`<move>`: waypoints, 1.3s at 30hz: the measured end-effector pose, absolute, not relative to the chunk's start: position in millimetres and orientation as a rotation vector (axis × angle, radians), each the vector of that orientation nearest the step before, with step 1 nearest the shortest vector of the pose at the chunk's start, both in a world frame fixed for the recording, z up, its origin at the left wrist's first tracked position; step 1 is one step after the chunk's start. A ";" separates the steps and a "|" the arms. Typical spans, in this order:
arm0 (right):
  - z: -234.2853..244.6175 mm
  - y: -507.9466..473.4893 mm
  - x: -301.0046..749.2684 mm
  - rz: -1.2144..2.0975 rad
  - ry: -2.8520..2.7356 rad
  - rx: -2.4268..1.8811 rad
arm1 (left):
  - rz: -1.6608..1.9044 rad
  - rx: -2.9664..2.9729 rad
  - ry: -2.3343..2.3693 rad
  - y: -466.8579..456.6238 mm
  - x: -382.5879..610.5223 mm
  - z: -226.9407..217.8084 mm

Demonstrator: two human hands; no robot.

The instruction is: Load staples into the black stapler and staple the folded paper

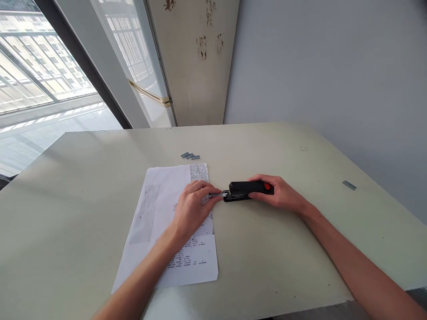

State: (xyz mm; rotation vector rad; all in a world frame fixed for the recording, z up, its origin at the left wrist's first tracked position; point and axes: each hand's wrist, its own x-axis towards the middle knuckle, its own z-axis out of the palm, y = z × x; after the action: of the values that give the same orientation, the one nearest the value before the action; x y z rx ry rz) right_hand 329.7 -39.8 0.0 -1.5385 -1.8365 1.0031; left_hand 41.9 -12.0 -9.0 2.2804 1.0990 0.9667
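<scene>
Plain bluish-grey wall point(320, 66) backs a smooth, pale cream worktop point(260, 266), with window glass point(43, 71) to the left. The right hand point(275, 192) grips the rear of a black, elongated stapler with a red patch point(242, 187), thumb on the near side and fingers on the far. Its long axis runs almost level across the view, front pointing left. The left hand point(191, 202) pinches a slim, silvery metal strip point(216, 194) projecting from that front, over the right edge of white, printed paper sheets point(167, 182); these lie lengthwise away from the person, slightly creased. Just past their far edge sit small grey metal staple strips point(190, 156); another grey strip point(349, 185) lies near the worktop's right edge. Broad worktop stretches on both sides of the hands.
</scene>
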 end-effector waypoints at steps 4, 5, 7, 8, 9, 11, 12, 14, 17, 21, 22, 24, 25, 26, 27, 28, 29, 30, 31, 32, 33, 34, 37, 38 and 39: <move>-1.0 -39.4 330.4 1.016 -1.832 -1.527 | 0.932 2.294 1.077 -10.5 40.1 -9.4; -0.9 -39.5 330.3 1.024 -1.828 -1.528 | 0.902 2.302 1.068 -9.5 38.6 -9.0; -0.6 -39.8 329.7 1.033 -1.816 -1.537 | 0.835 2.315 1.051 -6.5 33.8 -6.7; -0.5 -39.9 329.4 1.035 -1.807 -1.543 | 0.801 2.314 1.042 -4.5 30.5 -4.6; -0.5 -39.9 329.2 1.038 -1.796 -1.545 | 0.765 2.305 1.032 -2.3 26.8 -1.9; -0.7 -39.8 329.2 1.043 -1.774 -1.545 | 0.678 2.266 0.995 2.8 18.4 4.9; -0.9 -39.5 329.5 1.044 -1.766 -1.543 | 0.614 2.236 0.964 5.4 14.1 8.7; -1.4 -38.7 330.6 1.050 -1.754 -1.531 | 0.466 2.163 0.895 9.8 7.0 16.0; -2.2 -37.4 332.8 1.094 -1.725 -1.491 | 0.333 2.071 0.797 12.1 3.0 23.2; -2.3 -36.7 334.2 1.176 -1.688 -1.445 | 0.332 2.028 0.721 8.1 8.8 25.2; -2.2 -36.7 334.2 1.183 -1.683 -1.442 | 0.361 2.026 0.729 7.3 10.1 25.0; -1.7 -36.7 334.0 1.185 -1.675 -1.443 | 0.427 2.023 0.771 7.5 10.7 24.3; -1.5 -36.8 333.9 1.186 -1.672 -1.443 | 0.445 2.027 0.798 8.4 9.7 23.8; -1.4 -36.8 333.9 1.190 -1.668 -1.442 | 0.445 2.042 0.824 10.0 8.0 23.0; -1.4 -36.7 334.0 1.196 -1.664 -1.440 | 0.428 2.070 0.849 11.8 6.0 22.0; -1.5 -36.7 334.2 1.203 -1.660 -1.438 | 0.404 2.108 0.870 13.8 3.7 20.6; -1.7 -36.6 334.4 1.211 -1.656 -1.437 | 0.384 2.147 0.891 15.7 1.6 19.0; -1.9 -36.6 334.6 1.218 -1.652 -1.437 | 0.373 2.179 0.913 17.3 -0.1 17.1; -2.1 -36.6 334.8 1.223 -1.650 -1.437 | 0.371 2.200 0.937 18.6 -1.4 15.1; -2.2 -36.6 334.9 1.229 -1.649 -1.436 | 0.378 2.208 0.960 19.4 -2.2 13.1; -2.1 -36.7 334.9 1.235 -1.647 -1.434 | 0.387 2.205 0.980 19.9 -2.6 11.3; -2.0 -36.8 334.8 1.243 -1.644 -1.432 | 0.394 2.198 0.994 19.9 -2.6 9.8; -1.6 -37.1 334.0 1.279 -1.630 -1.418 | 0.395 2.179 1.007 18.9 -1.8 7.7; -1.4 -37.3 333.7 1.289 -1.627 -1.412 | 0.393 2.174 1.011 18.5 -1.7 7.8; -1.3 -37.5 333.4 1.298 -1.626 -1.407 | 0.394 2.172 1.015 18.1 -1.7 8.1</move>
State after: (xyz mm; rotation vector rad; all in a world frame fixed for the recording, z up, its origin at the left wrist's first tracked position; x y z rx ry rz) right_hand 333.4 -37.5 -1.3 -1.4066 -1.6258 1.2976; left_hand -1.7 18.1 8.1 2.1720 1.0155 0.3938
